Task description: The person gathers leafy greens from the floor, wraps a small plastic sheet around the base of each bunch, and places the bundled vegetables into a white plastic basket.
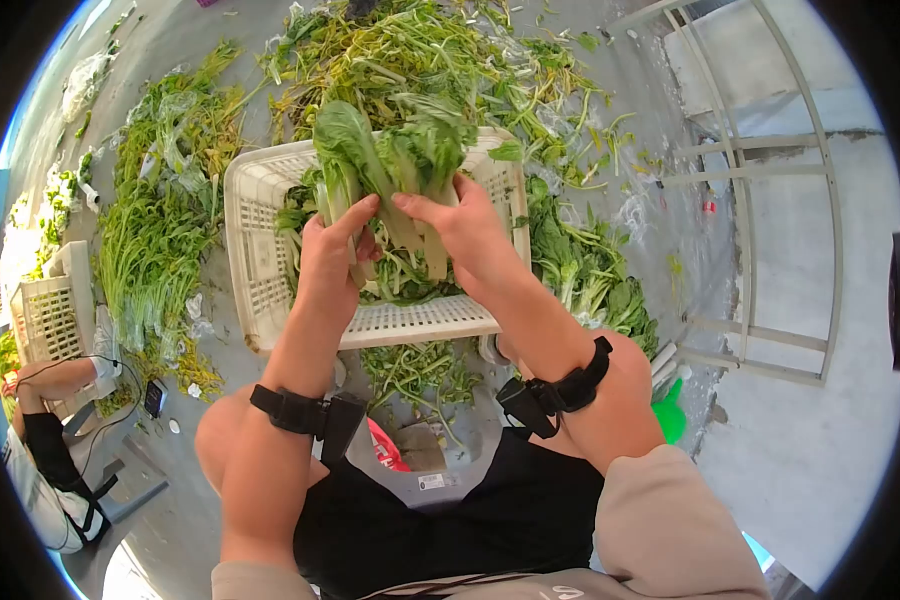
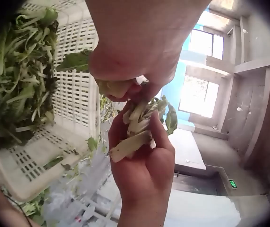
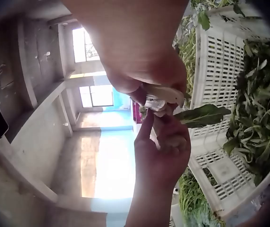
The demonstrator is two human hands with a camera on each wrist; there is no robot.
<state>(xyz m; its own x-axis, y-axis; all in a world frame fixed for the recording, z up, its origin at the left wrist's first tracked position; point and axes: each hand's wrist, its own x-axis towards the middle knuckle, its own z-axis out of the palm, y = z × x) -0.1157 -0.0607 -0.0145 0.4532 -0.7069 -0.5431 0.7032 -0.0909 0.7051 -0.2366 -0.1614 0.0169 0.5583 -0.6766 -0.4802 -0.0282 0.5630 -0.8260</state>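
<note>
Leafy greens with pale stalks (image 1: 415, 165) are held up over a white plastic crate (image 1: 390, 325) in the head view. The left hand (image 1: 335, 255) grips the stalks of the left part, thumb laid across them. Around the right part's stalks the right hand (image 1: 470, 225) is curled, its thumb close to the other thumb. Both hands also show in the left wrist view, the left hand (image 2: 125, 61) above and the right hand (image 2: 144, 165) below with cut stalk ends (image 2: 130, 144) in its palm. Loose greens (image 3: 260, 104) lie inside the crate.
Piles of greens (image 1: 160, 200) lie on the floor left, beyond and right of the crate. A metal frame (image 1: 745, 170) stands at right, a green object (image 1: 670, 412) near the right knee. Another person's arm (image 1: 60, 380) and a second crate (image 1: 50, 320) are at left.
</note>
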